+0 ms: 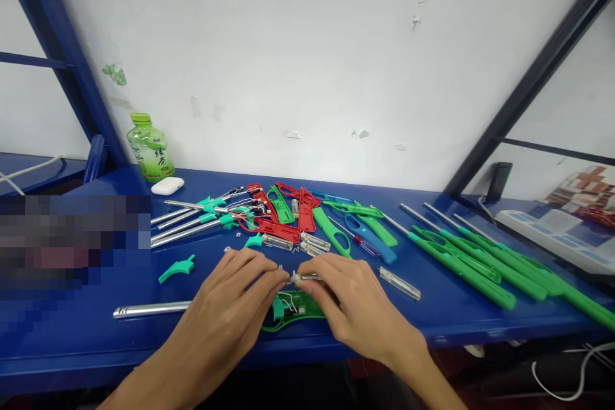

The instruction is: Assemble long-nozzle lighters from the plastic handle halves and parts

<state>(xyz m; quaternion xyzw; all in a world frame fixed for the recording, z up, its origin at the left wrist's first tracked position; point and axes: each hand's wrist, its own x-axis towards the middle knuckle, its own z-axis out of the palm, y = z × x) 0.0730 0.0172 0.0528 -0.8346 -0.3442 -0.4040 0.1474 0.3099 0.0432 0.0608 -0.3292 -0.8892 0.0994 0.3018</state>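
Note:
Just above the desk's front edge, my right hand (358, 304) pinches a clear lighter fuel tank (307, 277), its valve end pointing left. The fingertips of my left hand (240, 298) are pressed together at that valve end; whatever they hold is too small to name. Under both hands lies an open green lighter handle half (307, 303), with a teal trigger (278, 309), white wires and a black part in it. A metal lighter tube (151, 310) sticks out to the left, partly hidden by my left hand. A loose teal trigger (177, 268) lies left of it.
Red handle halves (273, 229) and several tube assemblies (187, 224) lie behind my hands. Green long lighters (461, 269) rest at right, near a loose fuel tank (400, 283). A green tea bottle (150, 148) and white case (167, 186) stand by the wall.

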